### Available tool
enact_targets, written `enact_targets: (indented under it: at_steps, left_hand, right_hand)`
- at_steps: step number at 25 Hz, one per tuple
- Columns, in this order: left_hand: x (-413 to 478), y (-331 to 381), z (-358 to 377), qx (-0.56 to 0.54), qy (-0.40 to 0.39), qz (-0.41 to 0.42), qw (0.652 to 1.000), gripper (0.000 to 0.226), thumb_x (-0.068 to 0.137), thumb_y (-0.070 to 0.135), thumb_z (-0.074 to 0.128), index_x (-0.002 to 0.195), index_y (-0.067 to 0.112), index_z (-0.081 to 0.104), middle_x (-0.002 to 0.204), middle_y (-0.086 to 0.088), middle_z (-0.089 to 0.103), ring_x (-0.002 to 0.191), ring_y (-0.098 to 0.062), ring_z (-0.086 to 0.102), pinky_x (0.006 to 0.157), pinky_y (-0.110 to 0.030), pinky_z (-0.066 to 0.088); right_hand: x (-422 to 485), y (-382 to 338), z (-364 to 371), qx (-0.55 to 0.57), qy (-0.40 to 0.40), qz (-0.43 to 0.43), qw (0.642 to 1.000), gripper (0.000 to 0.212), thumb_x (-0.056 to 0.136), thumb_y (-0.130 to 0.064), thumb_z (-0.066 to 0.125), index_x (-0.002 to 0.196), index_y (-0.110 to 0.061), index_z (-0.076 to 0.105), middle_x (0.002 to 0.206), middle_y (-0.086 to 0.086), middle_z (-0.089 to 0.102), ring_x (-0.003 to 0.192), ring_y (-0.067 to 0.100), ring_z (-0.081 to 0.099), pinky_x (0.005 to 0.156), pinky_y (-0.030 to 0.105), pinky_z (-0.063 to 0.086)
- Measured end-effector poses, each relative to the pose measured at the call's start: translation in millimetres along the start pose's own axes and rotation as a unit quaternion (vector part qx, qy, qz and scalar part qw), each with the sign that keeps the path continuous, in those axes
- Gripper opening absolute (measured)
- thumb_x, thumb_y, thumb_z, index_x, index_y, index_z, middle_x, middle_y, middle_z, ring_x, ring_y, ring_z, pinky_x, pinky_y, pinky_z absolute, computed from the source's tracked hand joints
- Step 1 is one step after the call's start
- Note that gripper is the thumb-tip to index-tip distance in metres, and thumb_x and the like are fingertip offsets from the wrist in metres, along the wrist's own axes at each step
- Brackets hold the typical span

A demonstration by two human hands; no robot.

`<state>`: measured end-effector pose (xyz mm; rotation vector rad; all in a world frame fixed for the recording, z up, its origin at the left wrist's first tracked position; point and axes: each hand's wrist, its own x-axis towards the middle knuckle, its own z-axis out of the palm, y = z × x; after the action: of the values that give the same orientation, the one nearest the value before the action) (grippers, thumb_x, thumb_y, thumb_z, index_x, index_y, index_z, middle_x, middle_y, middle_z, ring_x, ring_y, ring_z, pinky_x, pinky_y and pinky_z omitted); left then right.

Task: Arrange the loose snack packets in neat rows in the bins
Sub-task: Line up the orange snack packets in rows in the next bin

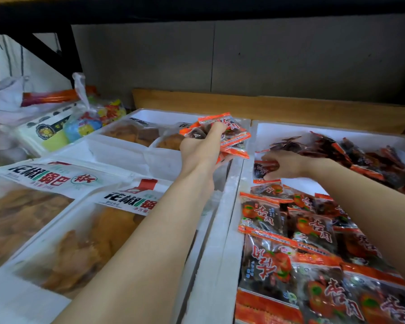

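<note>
**A:** Where are the snack packets?

**B:** Mostly in the white foam bin point(229, 230) on the right. Its near part holds the rowed packets point(313, 265), which lie flat and overlap like shingles. Their long axes run from near to far, with an orange sealed strip at each end and the printed faces up. The lettering on 1 near packet reads the other way round from its neighbour's.

**A:** And further back?

**B:** There is 1 loose heap point(369, 157) along the far right side of the bin. Its packets are tilted and point every way. The bin's white floor shows bare between the heap and the rows.

**A:** What is to the left?

**B:** 2 large bags point(63, 242) of pale brown snacks with black lettering lie in a neighbouring white foam tray point(117, 146). More bags lie behind them.

**A:** And the hands?

**B:** There are 2. The left hand point(199, 150) is raised above the wall between the bins, with its fingers curled round a bunch of packets point(232, 134). The bunch fans out with its orange ends to the right. I see at least 4 packets, but overlap hides the true count.

**A:** The right one?

**B:** The right hand point(288, 166) reaches into the bin palm down, fingers stretched out to the left. They are laid across 1 dark packet point(263, 169) at the far end of the rows, with the thumb at its near edge. I cannot count the rowed packets exactly.
</note>
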<state>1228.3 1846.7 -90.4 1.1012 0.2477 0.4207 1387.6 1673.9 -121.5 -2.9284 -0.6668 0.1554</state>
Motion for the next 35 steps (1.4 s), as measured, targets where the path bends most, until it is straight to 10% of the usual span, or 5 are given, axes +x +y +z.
enact_targets:
  at_steps: [4,8,16,22,35]
  left_hand:
    - [4.8,-3.8,0.0,0.014,0.009,0.0,1.0,0.014,0.088,0.022,0.069,0.094,0.016,0.058,0.089,-0.003,0.072,0.082,-0.014,0.072,0.064,-0.026,0.06]
    - [5.0,-3.8,-1.9,0.014,0.014,0.002,1.0,0.01,0.088,0.02,0.068,0.088,0.016,0.059,0.087,-0.004,0.072,0.081,-0.015,0.072,0.061,-0.025,0.06]
    - [9.0,-3.9,-9.5,0.054,0.079,-0.012,0.995,0.018,0.084,0.025,0.074,0.081,0.02,0.057,0.081,0.0,0.07,0.088,-0.018,0.071,0.086,-0.036,0.058]
    - [13.0,-5.7,-10.6,0.068,0.086,-0.013,0.994,0.019,0.084,0.028,0.074,0.087,0.018,0.059,0.094,-0.005,0.072,0.094,-0.022,0.07,0.091,-0.039,0.056]
    - [2.6,-6.1,-2.3,0.033,-0.036,-0.027,0.998,0.038,0.077,0.007,0.078,0.112,0.001,0.064,0.085,-0.01,0.073,0.068,-0.017,0.069,0.066,-0.028,0.058]
  right_hand:
    - [3.1,-7.4,-6.9,-0.027,0.025,0.038,0.999,0.078,0.074,-0.031,0.079,0.137,-0.006,0.04,0.138,0.011,0.047,0.126,0.027,0.044,0.102,0.036,0.039]
    - [-4.8,-19.3,-11.3,-0.045,0.089,0.071,0.992,0.046,0.075,-0.032,0.075,0.1,-0.01,0.044,0.104,0.011,0.056,0.086,0.025,0.049,0.059,0.03,0.038]
    - [-45.2,-69.5,-45.4,0.213,0.445,-0.007,0.87,0.026,0.097,-0.024,0.05,0.115,-0.008,0.057,0.109,0.017,0.064,0.1,0.034,0.058,0.08,0.033,0.044]
    - [-53.9,-114.4,-50.3,0.381,0.211,-0.085,0.896,0.019,0.097,-0.024,0.051,0.088,-0.01,0.06,0.068,-0.002,0.054,0.059,0.007,0.047,0.051,0.014,0.039]
    - [-52.2,-88.8,-32.6,0.324,0.276,-0.141,0.894,0.023,0.098,-0.026,0.046,0.092,-0.009,0.061,0.082,-0.001,0.061,0.077,0.011,0.055,0.074,0.029,0.045]
